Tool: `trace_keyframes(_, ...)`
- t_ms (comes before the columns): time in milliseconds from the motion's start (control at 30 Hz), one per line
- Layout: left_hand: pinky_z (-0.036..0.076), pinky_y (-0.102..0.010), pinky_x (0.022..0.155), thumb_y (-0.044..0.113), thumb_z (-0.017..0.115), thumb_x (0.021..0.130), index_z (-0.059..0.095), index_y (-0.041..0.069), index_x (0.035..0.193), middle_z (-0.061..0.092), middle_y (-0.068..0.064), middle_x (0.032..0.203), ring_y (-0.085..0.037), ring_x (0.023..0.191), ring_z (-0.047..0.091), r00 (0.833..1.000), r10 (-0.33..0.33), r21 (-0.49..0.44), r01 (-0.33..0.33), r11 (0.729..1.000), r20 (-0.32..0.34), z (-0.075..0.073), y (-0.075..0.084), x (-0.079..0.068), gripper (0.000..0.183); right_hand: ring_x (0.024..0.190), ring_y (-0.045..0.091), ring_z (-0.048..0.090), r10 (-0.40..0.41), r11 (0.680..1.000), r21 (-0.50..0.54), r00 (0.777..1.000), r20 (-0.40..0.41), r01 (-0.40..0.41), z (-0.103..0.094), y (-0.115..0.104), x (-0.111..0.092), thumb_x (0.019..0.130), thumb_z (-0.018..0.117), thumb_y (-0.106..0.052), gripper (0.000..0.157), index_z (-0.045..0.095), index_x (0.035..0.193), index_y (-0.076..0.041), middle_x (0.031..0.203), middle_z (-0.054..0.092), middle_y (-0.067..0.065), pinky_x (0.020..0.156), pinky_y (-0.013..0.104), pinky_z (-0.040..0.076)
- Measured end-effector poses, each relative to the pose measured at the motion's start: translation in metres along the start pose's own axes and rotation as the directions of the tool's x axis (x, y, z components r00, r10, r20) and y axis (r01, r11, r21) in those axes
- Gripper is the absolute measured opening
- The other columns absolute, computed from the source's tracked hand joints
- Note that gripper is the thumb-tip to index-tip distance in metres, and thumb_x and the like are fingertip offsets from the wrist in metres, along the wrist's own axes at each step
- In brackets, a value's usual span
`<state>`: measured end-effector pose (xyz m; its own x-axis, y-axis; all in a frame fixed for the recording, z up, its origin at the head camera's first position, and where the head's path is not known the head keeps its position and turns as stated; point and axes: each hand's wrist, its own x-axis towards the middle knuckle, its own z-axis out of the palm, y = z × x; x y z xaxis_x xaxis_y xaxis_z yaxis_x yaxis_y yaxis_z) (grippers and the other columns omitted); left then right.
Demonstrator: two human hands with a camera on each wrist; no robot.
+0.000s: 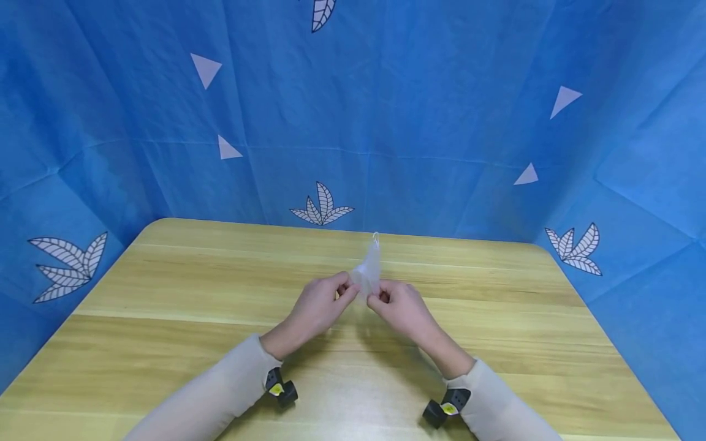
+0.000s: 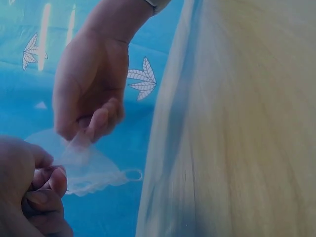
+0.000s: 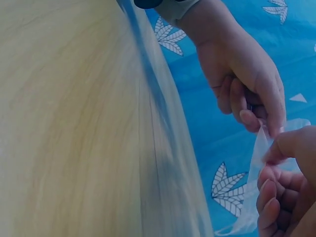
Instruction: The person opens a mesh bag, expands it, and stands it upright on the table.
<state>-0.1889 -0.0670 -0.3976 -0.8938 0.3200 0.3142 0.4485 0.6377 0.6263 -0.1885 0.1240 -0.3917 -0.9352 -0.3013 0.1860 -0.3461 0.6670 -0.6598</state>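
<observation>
Above the table, a thin, see-through white mesh bag point(image 1: 371, 263) is held up between both hands, a small loop of cord at its far tip. My left hand point(image 1: 322, 304) pinches its left edge between thumb and fingers. On the opposite edge, my right hand point(image 1: 404, 309) has a similar pinch. In the left wrist view, the sheer bag point(image 2: 94, 170) spreads below the right hand point(image 2: 91, 84) and beside the left hand point(image 2: 29, 190). The right wrist view shows the bag point(image 3: 254, 173) between the left hand point(image 3: 244, 69) and the right hand point(image 3: 291, 182), partly hidden behind fingers.
The light wooden table point(image 1: 182, 282) stretches beneath both forearms. A blue curtain point(image 1: 386, 104) with white leaf and triangle prints hangs behind it and along both sides. Black wrist cameras sit on the left cuff point(image 1: 242, 373) and right cuff point(image 1: 488, 389).
</observation>
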Motion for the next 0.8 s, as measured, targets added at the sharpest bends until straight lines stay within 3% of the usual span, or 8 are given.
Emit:
trace_keyframes(200, 0.030, -0.021, 0.044, 0.023, 0.059, 0.099, 0.055, 0.017, 0.078, 0.045, 0.009, 0.059, -0.005, 0.048, 0.036, 0.999, 0.026, -0.009, -0.025, 1.000, 0.034, 0.0001, -0.0004, 0.0001, 0.022, 0.059, 0.011, 0.050, 0.014, 1.000, -0.019, 0.998, -0.068, -0.016, -0.0012, -0.0027, -0.0013, 0.093, 0.066, -0.023, 0.012, 0.060, 0.086, -0.016, 0.071, 0.057, -0.007, 0.054, 0.030, 0.041)
trace_keyframes(333, 0.029, -0.021, 0.043, 0.025, 0.060, 0.098, 0.056, 0.018, 0.080, 0.049, 0.011, 0.061, -0.005, 0.046, 0.035, 0.999, 0.012, -0.002, -0.012, 1.000, 0.035, -0.0013, -0.0002, 0.0001, 0.020, 0.056, 0.010, 0.046, -0.023, 0.999, -0.025, 0.996, -0.084, 0.021, -0.0005, -0.0034, -0.0016, 0.095, 0.063, -0.020, 0.011, 0.064, 0.085, -0.016, 0.069, 0.056, -0.008, 0.053, 0.028, 0.040)
trace_keyframes(533, 0.034, -0.025, 0.045, 0.031, 0.062, 0.097, 0.061, 0.017, 0.100, 0.057, 0.010, 0.078, -0.007, 0.047, 0.037, 0.997, -0.023, 0.011, 0.023, 1.000, -0.069, -0.0063, 0.0002, 0.0025, 0.015, 0.054, 0.007, 0.043, -0.102, 0.993, -0.068, 0.991, -0.085, 0.096, 0.0016, -0.0020, -0.0018, 0.093, 0.063, -0.014, 0.013, 0.063, 0.080, -0.019, 0.066, 0.053, -0.011, 0.055, 0.026, 0.039)
trace_keyframes(633, 0.039, -0.026, 0.049, 0.025, 0.064, 0.096, 0.063, 0.014, 0.109, 0.061, 0.007, 0.088, -0.007, 0.052, 0.042, 0.993, 0.008, 0.037, -0.003, 0.999, -0.119, -0.0086, 0.0017, 0.0034, 0.017, 0.056, 0.006, 0.045, -0.138, 0.986, -0.100, 0.987, -0.081, 0.130, 0.0026, -0.0025, -0.0018, 0.092, 0.064, -0.014, 0.013, 0.062, 0.080, -0.019, 0.067, 0.054, -0.012, 0.055, 0.026, 0.040)
trace_keyframes(800, 0.038, -0.023, 0.049, 0.018, 0.068, 0.094, 0.066, 0.014, 0.100, 0.066, 0.005, 0.086, -0.005, 0.052, 0.042, 0.982, 0.101, 0.131, -0.081, 0.988, -0.161, -0.0081, 0.0048, 0.0016, 0.008, 0.060, 0.008, 0.049, -0.237, 0.957, -0.206, 0.959, -0.154, 0.203, 0.0052, -0.0028, -0.0028, 0.091, 0.069, -0.023, 0.012, 0.060, 0.093, -0.016, 0.076, 0.056, -0.008, 0.053, 0.024, 0.040)
